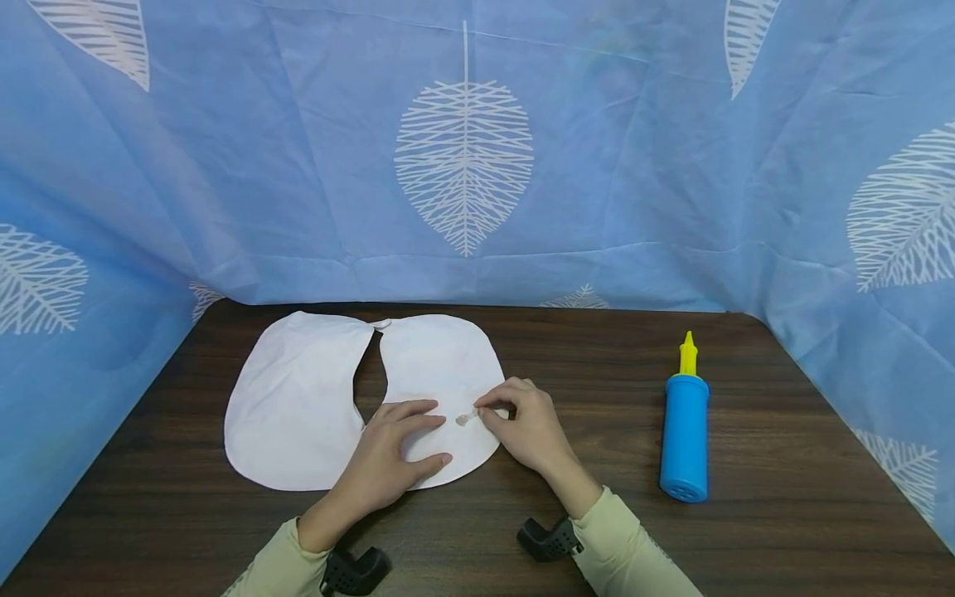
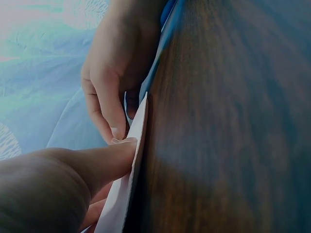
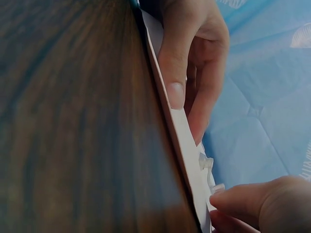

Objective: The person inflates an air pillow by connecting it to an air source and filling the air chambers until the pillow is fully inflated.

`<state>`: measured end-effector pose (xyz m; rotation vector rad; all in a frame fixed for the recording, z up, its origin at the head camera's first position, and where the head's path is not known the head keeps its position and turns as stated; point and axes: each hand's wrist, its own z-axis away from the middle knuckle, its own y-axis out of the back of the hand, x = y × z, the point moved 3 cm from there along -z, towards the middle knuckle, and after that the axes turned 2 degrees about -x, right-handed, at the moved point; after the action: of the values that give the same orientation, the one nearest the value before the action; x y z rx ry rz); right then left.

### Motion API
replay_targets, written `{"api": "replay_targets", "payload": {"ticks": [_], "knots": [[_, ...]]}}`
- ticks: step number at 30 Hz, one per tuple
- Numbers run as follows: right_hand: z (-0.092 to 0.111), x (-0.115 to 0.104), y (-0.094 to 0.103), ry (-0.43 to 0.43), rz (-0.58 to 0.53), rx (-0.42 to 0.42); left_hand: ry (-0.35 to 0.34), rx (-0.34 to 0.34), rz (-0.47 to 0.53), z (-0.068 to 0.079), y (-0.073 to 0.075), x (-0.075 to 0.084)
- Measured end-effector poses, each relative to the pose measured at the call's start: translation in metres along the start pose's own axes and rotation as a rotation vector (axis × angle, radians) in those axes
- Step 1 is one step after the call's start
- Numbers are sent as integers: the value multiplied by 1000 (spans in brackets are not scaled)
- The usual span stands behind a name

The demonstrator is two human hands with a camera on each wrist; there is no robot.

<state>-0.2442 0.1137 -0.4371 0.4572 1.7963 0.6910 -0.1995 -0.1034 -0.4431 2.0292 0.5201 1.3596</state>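
A flat white two-lobed inflatable [image 1: 291, 406] lies on the table, its lobes joined at the top around a central gap. On the right lobe sits a small clear valve [image 1: 462, 419], also seen standing up from the surface in the right wrist view. My right hand [image 1: 528, 423] pinches the valve's cap [image 3: 217, 188] between thumb and forefinger, the cap's strap stretching back to the valve. Fingers spread, my left hand [image 1: 388, 456] rests on the right lobe, left of the valve, with the thumb near its lower edge.
A blue hand pump [image 1: 684, 439] with a yellow nozzle lies to the right on the dark wooden table [image 1: 597, 356]. Behind the table and along its sides hangs a blue cloth [image 1: 328, 166] with white leaf prints.
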Motion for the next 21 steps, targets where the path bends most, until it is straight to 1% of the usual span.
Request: {"api": "replay_targets", "payload": {"ticks": [8, 12, 16, 21], "knots": [[5, 0, 7, -28, -4, -35, 16, -7, -2, 0, -1, -1], [8, 3, 13, -30, -14, -36, 20, -6, -2, 0, -2, -1], [11, 3, 25, -18, -22, -4, 24, -8, -5, 0, -2, -1], [13, -2, 48, -15, -33, 54, 28, -12, -3, 1, -1, 0]]}}
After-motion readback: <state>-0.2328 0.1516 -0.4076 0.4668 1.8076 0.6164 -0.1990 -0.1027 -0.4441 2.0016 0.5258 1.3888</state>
